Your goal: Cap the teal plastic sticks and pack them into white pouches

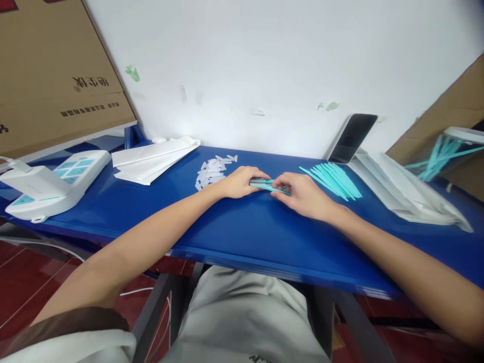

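My left hand (pixel 241 182) and my right hand (pixel 304 195) meet low over the middle of the blue table, closed on opposite ends of a small bundle of thin turquoise sticks (pixel 264 184). The fingers partly cover the bundle, so its exact make-up is hidden. Just left of my left hand lies a loose pile of small, translucent whitish pieces (pixel 212 171), slim like little caps. To the right, beyond my right hand, more turquoise sticks (pixel 335 180) lie side by side in a slanted heap.
At the left sit a white power strip (pixel 81 171) with a plugged-in adapter and folded white paper (pixel 155 159). A phone (pixel 353 137) leans against the wall. White bags (pixel 408 194) and a clear container (pixel 459 151) of turquoise sticks stand right. The blue table (pixel 242 232) ends near my lap.
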Demonstrator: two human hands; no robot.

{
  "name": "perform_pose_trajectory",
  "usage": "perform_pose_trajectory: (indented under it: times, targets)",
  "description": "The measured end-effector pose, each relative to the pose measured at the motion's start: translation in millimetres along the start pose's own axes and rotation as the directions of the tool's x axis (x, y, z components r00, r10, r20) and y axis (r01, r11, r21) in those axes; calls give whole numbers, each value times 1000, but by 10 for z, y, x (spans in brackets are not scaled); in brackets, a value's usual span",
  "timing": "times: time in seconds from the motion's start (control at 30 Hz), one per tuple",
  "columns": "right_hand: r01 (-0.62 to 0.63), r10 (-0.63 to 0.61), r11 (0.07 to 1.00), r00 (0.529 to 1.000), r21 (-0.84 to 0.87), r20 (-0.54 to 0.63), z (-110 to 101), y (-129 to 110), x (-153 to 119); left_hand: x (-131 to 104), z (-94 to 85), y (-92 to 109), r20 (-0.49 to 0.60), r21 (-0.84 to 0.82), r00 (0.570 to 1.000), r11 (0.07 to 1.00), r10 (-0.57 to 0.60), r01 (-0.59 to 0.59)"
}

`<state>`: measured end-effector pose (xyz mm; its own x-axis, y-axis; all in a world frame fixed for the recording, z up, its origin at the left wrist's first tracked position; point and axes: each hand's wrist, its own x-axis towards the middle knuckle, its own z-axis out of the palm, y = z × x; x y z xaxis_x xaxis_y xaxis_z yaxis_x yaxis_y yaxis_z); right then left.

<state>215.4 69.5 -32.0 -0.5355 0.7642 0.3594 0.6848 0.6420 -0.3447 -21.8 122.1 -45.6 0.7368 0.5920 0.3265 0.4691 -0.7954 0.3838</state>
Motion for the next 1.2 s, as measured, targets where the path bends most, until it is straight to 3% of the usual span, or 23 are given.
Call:
perform_pose_trajectory:
  times: [0.2,0.37,0.5,0.77,1.0,1.2]
  targets:
    - [42,-44,998,998,-55,-46,69,150,20,1,-37,36,42,-34,999,999,2,-1]
    - [-4,5,1000,1000,25,-21,78,240,42,-3,-114,25,95,-121,995,993,-5,16]
    - [12,-11,997,1000,76,-11,71,259,42,-22,-159,68,134,-84,991,996,-25,37]
    - [20,-21,995,1000,98,16,12,260,51,-36,-140,110,99,-44,995,999,10,-5]
    - [50,-55,998,991,42,121,-109,313,29,-24,-149,119,106,-60,994,998,-20,26]
    - [98,-93,995,988,-36,125,-136,377,33,-29,-160,107,108,-68,994,998,10,-2]
